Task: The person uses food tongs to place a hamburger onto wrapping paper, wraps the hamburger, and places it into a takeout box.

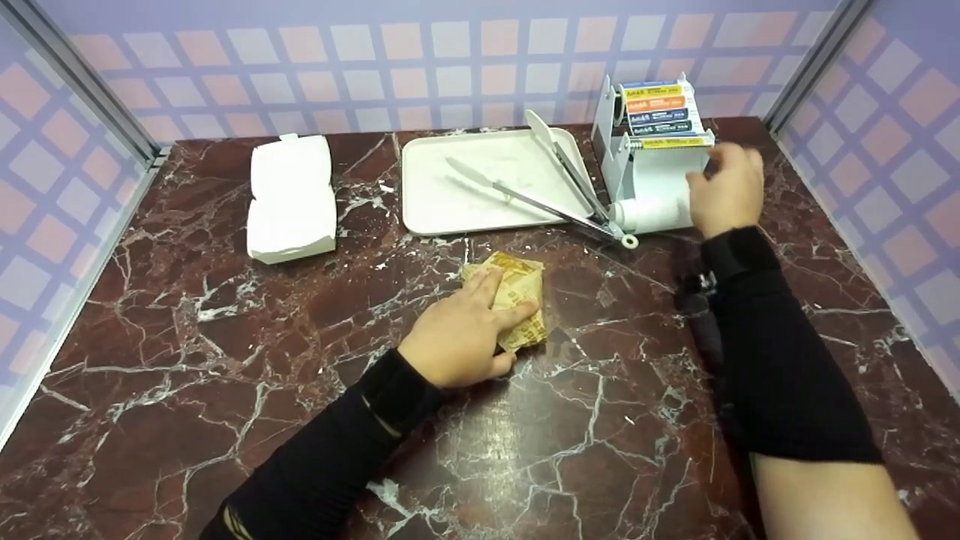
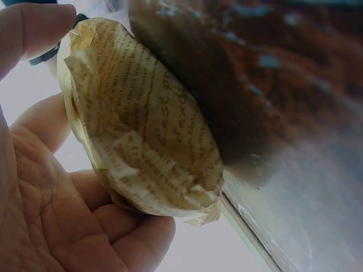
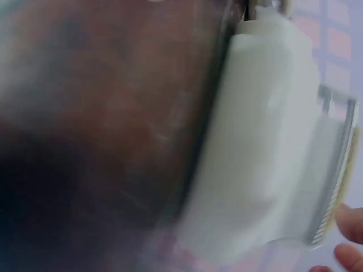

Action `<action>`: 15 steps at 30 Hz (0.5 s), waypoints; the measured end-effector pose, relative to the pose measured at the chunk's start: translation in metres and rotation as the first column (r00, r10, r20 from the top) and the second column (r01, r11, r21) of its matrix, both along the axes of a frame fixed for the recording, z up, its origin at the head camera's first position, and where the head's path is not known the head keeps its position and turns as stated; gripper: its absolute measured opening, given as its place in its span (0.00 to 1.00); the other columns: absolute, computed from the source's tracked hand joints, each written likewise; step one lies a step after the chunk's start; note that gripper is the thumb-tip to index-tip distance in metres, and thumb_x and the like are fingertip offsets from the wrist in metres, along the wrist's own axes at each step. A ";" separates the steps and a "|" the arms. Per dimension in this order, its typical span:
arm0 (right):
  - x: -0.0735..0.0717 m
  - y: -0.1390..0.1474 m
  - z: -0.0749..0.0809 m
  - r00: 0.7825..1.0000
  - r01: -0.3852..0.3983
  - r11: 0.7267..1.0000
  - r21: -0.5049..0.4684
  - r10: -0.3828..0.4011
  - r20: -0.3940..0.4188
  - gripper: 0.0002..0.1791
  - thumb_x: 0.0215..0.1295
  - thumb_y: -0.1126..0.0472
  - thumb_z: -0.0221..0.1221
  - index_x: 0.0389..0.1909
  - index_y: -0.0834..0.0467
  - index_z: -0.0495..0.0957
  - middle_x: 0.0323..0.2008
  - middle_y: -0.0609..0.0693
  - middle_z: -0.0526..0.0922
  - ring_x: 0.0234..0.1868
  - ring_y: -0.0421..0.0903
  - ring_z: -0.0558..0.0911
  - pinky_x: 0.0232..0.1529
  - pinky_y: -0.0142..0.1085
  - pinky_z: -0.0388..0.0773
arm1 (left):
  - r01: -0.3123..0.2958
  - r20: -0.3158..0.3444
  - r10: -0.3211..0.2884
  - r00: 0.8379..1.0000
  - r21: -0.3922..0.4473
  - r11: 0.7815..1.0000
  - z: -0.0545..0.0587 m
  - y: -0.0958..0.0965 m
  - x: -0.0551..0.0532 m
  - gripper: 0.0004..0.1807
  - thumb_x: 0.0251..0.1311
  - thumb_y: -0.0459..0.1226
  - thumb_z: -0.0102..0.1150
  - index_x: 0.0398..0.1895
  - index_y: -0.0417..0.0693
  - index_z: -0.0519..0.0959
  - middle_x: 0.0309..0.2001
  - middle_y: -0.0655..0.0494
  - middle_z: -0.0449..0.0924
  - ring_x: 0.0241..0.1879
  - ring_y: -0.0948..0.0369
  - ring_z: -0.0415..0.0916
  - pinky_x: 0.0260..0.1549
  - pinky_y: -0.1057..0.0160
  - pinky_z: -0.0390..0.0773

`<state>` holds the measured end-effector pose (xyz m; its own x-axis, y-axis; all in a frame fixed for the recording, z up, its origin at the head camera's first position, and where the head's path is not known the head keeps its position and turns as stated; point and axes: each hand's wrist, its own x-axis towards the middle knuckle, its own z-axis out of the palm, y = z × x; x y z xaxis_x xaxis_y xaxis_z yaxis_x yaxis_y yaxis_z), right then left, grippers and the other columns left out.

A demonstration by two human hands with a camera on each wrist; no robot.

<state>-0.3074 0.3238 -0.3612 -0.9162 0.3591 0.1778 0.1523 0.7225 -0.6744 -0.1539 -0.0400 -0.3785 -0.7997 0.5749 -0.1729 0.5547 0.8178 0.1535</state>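
A small package wrapped in printed yellowish-brown paper (image 1: pixel 523 287) lies on the table. My left hand (image 1: pixel 461 330) rests over it with fingers spread across its top. From the left wrist, the same paper-wrapped package (image 2: pixel 142 119) shows crumpled folds beside the palm. My right hand (image 1: pixel 727 187) is at the right side of a label dispenser (image 1: pixel 611 157), with fingers bent near the end of its yellow label strip (image 1: pixel 667 142). The fingertips (image 3: pixel 353 224) appear beside the dispenser's toothed edge (image 3: pixel 334 192); whether they pinch a label is unclear.
A cream tray (image 1: pixel 420 217) stands at the back, with metal tongs (image 1: pixel 551 214) lying across its right part. To the left sits a white folded carton (image 1: pixel 292 199). A white roll (image 1: pixel 656 214) is at the dispenser's front. Patterned walls (image 1: pixel 375 60) border the table.
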 end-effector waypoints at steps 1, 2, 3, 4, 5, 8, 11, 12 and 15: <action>-0.002 -0.004 0.004 0.999 -0.028 0.999 0.047 0.029 -0.015 0.28 0.74 0.60 0.61 0.73 0.60 0.72 0.74 0.63 0.69 0.74 0.61 0.69 0.81 0.52 0.62 | -0.002 0.003 0.002 1.000 0.000 1.000 0.000 0.000 0.000 0.41 0.67 0.58 0.62 0.81 0.75 0.60 0.85 0.35 0.41 0.83 0.38 0.49 0.70 0.36 0.72; -0.005 -0.008 0.008 0.998 -0.057 0.994 0.096 0.059 -0.021 0.27 0.74 0.60 0.61 0.72 0.60 0.73 0.74 0.62 0.69 0.74 0.61 0.68 0.81 0.52 0.61 | -0.004 0.006 0.004 1.000 0.000 1.000 0.000 0.000 0.000 0.41 0.67 0.58 0.62 0.81 0.76 0.60 0.85 0.35 0.41 0.82 0.38 0.50 0.71 0.36 0.71; -0.008 -0.011 0.011 0.996 -0.083 0.985 0.150 0.088 -0.029 0.27 0.74 0.60 0.61 0.72 0.59 0.74 0.74 0.62 0.70 0.74 0.62 0.68 0.81 0.52 0.60 | -0.006 0.008 0.006 1.000 0.000 1.000 0.001 0.000 0.000 0.40 0.67 0.58 0.62 0.81 0.76 0.60 0.85 0.35 0.41 0.82 0.37 0.51 0.72 0.36 0.70; -0.011 -0.013 0.013 0.993 -0.111 0.974 0.199 0.118 -0.025 0.26 0.75 0.60 0.61 0.72 0.59 0.75 0.74 0.62 0.71 0.74 0.63 0.68 0.80 0.53 0.60 | -0.009 0.010 0.009 1.000 0.001 1.000 0.001 0.000 -0.001 0.40 0.67 0.58 0.62 0.81 0.76 0.60 0.85 0.35 0.41 0.82 0.37 0.51 0.72 0.36 0.69; -0.014 -0.015 0.014 0.989 -0.135 0.960 0.243 0.144 -0.018 0.26 0.75 0.60 0.61 0.72 0.58 0.75 0.73 0.62 0.72 0.73 0.64 0.69 0.79 0.54 0.61 | -0.011 0.012 0.011 1.000 0.002 1.000 0.001 0.001 -0.001 0.40 0.66 0.58 0.62 0.81 0.76 0.60 0.85 0.35 0.41 0.81 0.37 0.52 0.73 0.35 0.69; -0.022 -0.019 0.014 0.980 -0.180 0.919 0.352 0.197 -0.013 0.25 0.75 0.60 0.61 0.70 0.59 0.77 0.70 0.63 0.75 0.67 0.67 0.71 0.73 0.57 0.65 | -0.009 0.008 0.009 1.000 0.001 1.000 0.001 0.000 0.000 0.40 0.66 0.58 0.62 0.81 0.76 0.61 0.85 0.35 0.41 0.81 0.36 0.52 0.73 0.35 0.69; -0.027 -0.019 0.013 0.977 -0.187 0.896 0.402 0.211 -0.017 0.22 0.75 0.60 0.62 0.67 0.60 0.80 0.67 0.64 0.78 0.62 0.68 0.73 0.68 0.60 0.67 | -0.004 0.004 0.004 1.000 -0.001 1.000 0.001 0.000 0.000 0.40 0.67 0.58 0.62 0.81 0.75 0.60 0.85 0.35 0.41 0.82 0.37 0.50 0.72 0.35 0.70; -0.029 -0.019 0.013 0.977 -0.183 0.893 0.411 0.210 -0.022 0.22 0.75 0.60 0.61 0.66 0.61 0.80 0.67 0.64 0.79 0.62 0.68 0.73 0.67 0.60 0.68 | -0.002 0.003 0.002 1.000 -0.001 1.000 0.001 0.000 0.000 0.40 0.67 0.58 0.62 0.82 0.75 0.60 0.85 0.35 0.41 0.82 0.37 0.50 0.72 0.35 0.70; -0.032 -0.018 0.011 0.980 -0.164 0.896 0.412 0.194 -0.033 0.20 0.76 0.60 0.60 0.64 0.61 0.82 0.65 0.64 0.80 0.60 0.69 0.74 0.67 0.61 0.68 | 0.000 0.005 0.000 1.000 -0.001 1.000 0.002 0.000 0.001 0.41 0.67 0.58 0.62 0.82 0.75 0.60 0.84 0.34 0.41 0.83 0.38 0.49 0.73 0.36 0.69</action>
